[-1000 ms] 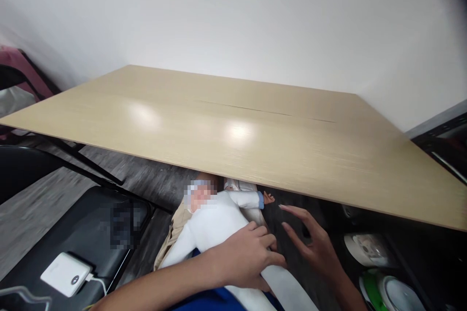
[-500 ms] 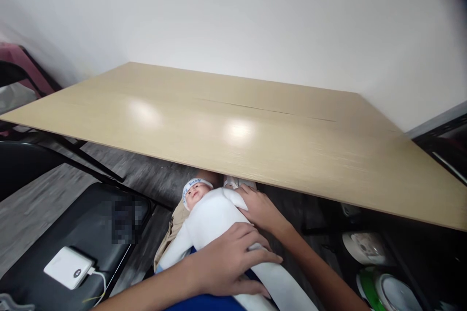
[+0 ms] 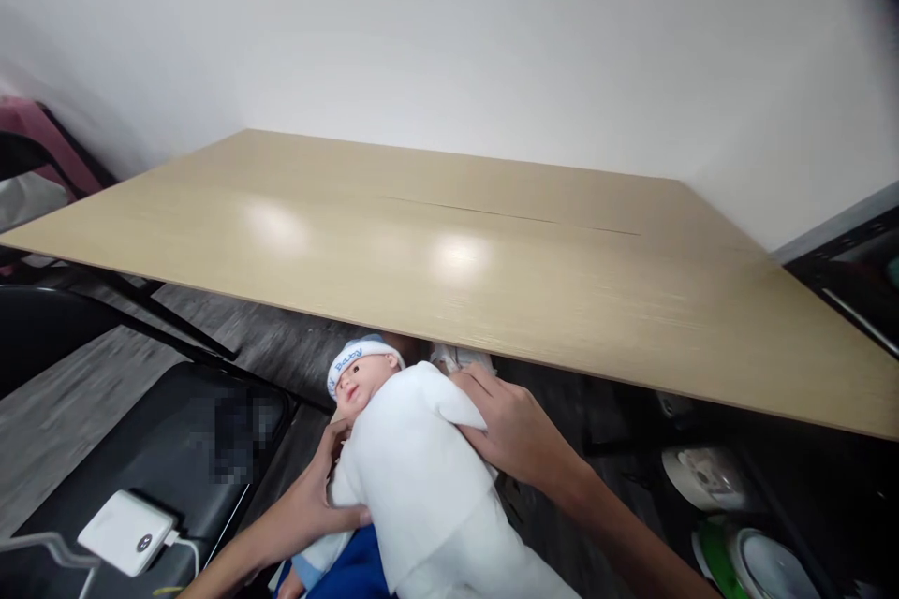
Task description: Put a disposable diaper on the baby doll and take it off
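Note:
A baby doll (image 3: 414, 468) wrapped in white cloth lies on my lap, just below the near edge of the wooden table (image 3: 449, 234). It wears a white cap with blue letters. My left hand (image 3: 327, 491) grips the doll's left side from beneath. My right hand (image 3: 509, 426) presses on the wrap at the doll's shoulder on the right side. Both hands hold the doll, which is lifted slightly and tilted up toward me.
A black chair seat (image 3: 175, 449) at the left carries a white power bank (image 3: 126, 532) with a cable. White and green round items (image 3: 737, 543) lie on the floor at the lower right. A white wall stands behind the table.
My left hand has moved from on top of the doll to under its left side. The doll has risen and shifted nearer to me, and my right hand stays on its shoulder.

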The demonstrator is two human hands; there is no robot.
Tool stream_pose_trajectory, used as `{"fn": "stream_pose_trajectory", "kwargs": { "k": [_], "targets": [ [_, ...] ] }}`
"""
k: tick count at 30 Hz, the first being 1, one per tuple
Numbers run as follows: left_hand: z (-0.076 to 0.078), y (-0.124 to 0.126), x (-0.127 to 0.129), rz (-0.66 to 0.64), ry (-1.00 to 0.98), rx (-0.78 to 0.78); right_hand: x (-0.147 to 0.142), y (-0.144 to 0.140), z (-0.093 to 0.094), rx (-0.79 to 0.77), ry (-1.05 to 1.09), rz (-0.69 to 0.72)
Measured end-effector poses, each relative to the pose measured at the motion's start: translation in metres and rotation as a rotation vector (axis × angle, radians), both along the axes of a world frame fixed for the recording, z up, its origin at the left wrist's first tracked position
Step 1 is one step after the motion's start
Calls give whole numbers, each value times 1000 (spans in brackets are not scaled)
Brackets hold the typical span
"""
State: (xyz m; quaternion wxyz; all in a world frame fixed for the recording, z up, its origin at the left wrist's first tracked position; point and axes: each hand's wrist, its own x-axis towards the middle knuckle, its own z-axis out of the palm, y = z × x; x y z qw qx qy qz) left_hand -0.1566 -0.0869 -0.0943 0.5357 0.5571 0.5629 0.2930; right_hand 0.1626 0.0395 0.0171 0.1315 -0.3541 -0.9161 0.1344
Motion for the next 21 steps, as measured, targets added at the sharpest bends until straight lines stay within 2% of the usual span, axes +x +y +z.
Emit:
{"fn": "stream_pose_trajectory", "kwargs": {
  "k": [4, 7, 11, 14, 17, 21],
  "targets": [
    [24, 10, 7, -84, 81, 23, 15, -17, 23, 7, 125, -36],
    [53, 23, 13, -137, 112, 62, 36, -23, 36, 15, 144, -111],
    [101, 48, 19, -165, 167, 128, 69, -14, 38, 64, 124, -234],
    [127, 78, 25, -200, 231, 231, 87, 1, 35, 86, 153, -313],
    [135, 120, 30, -225, 335, 303, 95, 19, 30, 104, 164, -416],
    [134, 175, 30, -252, 412, 353, 101, 45, 19, 110, 108, -560]
  ]
}}
